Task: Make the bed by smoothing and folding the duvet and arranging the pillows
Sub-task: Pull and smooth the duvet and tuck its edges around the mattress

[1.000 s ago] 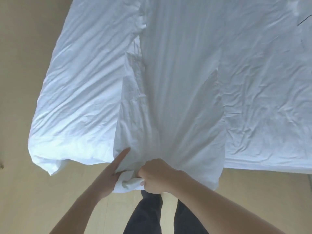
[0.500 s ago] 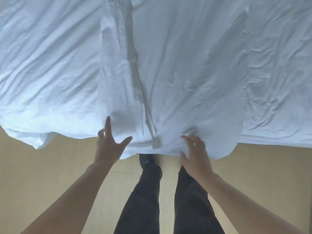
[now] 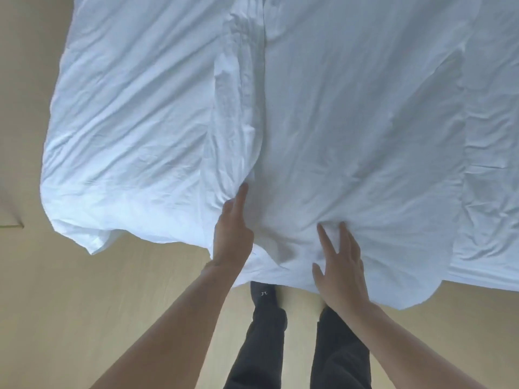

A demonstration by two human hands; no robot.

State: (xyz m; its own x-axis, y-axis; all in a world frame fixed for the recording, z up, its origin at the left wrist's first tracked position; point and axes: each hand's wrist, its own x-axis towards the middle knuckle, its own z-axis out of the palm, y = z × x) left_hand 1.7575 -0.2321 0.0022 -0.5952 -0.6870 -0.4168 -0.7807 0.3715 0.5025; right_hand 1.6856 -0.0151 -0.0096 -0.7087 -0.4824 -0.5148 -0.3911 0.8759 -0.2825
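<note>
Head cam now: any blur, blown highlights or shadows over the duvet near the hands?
Head view: mildly soft overall, wide-angle bowing at edges; duvet evenly lit, brightest at its left part, creases still readable; soft shadow between left hand and right hand; no glare.

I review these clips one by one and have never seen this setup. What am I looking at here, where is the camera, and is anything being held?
There is no machine. The single picture comes from a wide-angle camera worn on a person's head, looking forward and down, so you see their own bare forearms, their dark trousers and the pale wooden floor.

The big white cloth is the duvet, spread over the bed with its near edge hanging over the side toward the person. A long fold runs down it left of the middle.

Nothing is held in a grip. The left hand lies with straight fingers against that fold, and the right hand rests flat, fingers spread, on the duvet near its edge. No pillows are in view.
</note>
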